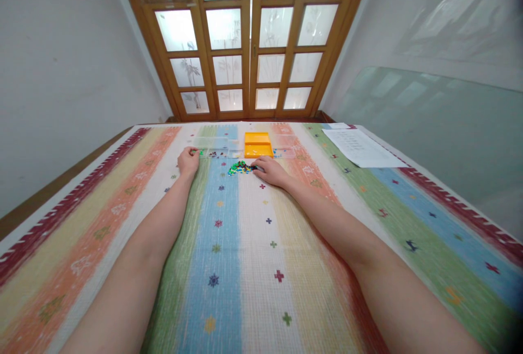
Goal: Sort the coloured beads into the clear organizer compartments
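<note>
A small heap of tiny mixed-colour pieces (pixel 240 168), green, blue, yellow and dark red, lies on the striped tablecloth (pixel 253 267). At the heap's right edge, my right hand (pixel 270 172) has its fingers drawn together among the pieces; whatever is between the fingertips is too small to name. Farther left, my left hand (pixel 188 161) is closed in a pinch at the near left end of a clear plastic box (pixel 212 144). Green bits show beside its fingertips, and what they hold cannot be made out. Dark pieces (pixel 216 154) lie in the clear box.
An open orange-yellow box (pixel 258 145) stands behind the heap. Right of it is another clear tray (pixel 285 147) with blue pieces. A printed paper sheet (pixel 355 147) lies at the far right of the table. Behind the table stand wood-framed glass doors (pixel 251 43).
</note>
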`<state>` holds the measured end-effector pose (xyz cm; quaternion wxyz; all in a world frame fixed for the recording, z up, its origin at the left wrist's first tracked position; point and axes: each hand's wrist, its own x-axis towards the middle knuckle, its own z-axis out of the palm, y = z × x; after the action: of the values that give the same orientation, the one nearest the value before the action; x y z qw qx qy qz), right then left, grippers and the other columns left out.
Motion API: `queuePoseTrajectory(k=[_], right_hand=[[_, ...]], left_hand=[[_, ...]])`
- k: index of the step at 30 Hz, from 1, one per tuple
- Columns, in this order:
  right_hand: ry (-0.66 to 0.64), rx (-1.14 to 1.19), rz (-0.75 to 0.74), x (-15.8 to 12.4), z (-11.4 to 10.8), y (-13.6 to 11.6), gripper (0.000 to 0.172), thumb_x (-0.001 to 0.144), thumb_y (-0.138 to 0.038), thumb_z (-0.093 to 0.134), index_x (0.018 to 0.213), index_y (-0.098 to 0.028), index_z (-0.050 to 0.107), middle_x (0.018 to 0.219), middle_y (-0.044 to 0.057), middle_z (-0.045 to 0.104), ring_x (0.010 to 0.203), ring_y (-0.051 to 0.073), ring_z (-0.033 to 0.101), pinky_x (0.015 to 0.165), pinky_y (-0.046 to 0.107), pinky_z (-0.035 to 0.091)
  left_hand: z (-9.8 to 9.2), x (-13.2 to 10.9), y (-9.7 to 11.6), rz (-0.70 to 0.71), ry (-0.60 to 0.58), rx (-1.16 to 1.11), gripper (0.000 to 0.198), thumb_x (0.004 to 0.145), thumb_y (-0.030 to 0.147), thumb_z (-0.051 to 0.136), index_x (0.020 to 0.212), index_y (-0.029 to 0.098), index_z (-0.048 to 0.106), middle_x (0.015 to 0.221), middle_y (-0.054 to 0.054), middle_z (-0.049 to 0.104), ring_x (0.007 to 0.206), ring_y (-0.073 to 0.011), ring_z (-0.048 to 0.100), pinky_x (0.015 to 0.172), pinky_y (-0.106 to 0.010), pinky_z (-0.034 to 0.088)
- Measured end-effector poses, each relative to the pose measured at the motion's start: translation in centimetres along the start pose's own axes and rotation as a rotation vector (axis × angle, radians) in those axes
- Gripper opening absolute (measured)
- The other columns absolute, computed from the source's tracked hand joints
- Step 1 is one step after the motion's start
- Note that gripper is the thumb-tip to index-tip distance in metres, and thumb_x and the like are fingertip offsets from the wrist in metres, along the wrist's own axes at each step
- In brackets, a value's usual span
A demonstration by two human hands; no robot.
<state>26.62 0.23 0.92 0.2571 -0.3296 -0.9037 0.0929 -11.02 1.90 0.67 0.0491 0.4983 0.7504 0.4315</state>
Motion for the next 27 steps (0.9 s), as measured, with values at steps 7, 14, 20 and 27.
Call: queuePoseTrajectory(k=[7, 14, 20, 27], right_hand=[[0.069, -0.109, -0.062, 0.4, -0.1, -2.0, 0.027, 0.102, -0.029, 0.061, 0.126, -0.023, 0.073, 0.128, 0.012, 0.065, 0.121, 0.029, 0.055, 0.106, 0.045, 0.044], [-0.059, -0.129, -0.196, 0.9, 1.3, -5.6, 0.034, 0.102, -0.036, 0.062, 0.134, -0.024, 0.068, 0.118, 0.012, 0.065, 0.111, 0.027, 0.056, 0.099, 0.042, 0.045], [-0.083, -0.187, -0.199, 1.5, 1.7, -5.8, 0.038, 0.103, -0.040, 0.061, 0.137, -0.025, 0.067, 0.117, 0.012, 0.061, 0.108, 0.027, 0.054, 0.097, 0.042, 0.044], [-0.095, -0.170, -0.189, 2.1, 2.1, -5.8, 0.034, 0.102, -0.039, 0.062, 0.132, -0.024, 0.069, 0.115, 0.011, 0.060, 0.108, 0.026, 0.053, 0.095, 0.039, 0.043]], left_hand=[[1.4, -2.4, 2.3, 0.327, -0.210, -0.028, 0.025, 0.091, 0.032, 0.058, 0.103, 0.019, 0.076, 0.083, -0.004, 0.072, 0.078, -0.0204, 0.062, 0.076, -0.030, 0.045], [2.3, -4.1, 3.6, 0.593, -0.422, -0.030, 0.023, 0.092, 0.033, 0.060, 0.100, 0.020, 0.077, 0.084, -0.004, 0.073, 0.075, -0.0196, 0.061, 0.070, -0.030, 0.042], [2.2, -4.1, 3.8, 0.584, -0.444, -0.003, 0.022, 0.092, 0.032, 0.060, 0.099, 0.021, 0.077, 0.081, -0.003, 0.072, 0.074, -0.0194, 0.060, 0.068, -0.029, 0.041], [2.0, -4.2, 3.8, 0.579, -0.467, -0.016, 0.021, 0.093, 0.032, 0.060, 0.097, 0.021, 0.077, 0.084, -0.004, 0.073, 0.076, -0.0201, 0.062, 0.071, -0.030, 0.043]])
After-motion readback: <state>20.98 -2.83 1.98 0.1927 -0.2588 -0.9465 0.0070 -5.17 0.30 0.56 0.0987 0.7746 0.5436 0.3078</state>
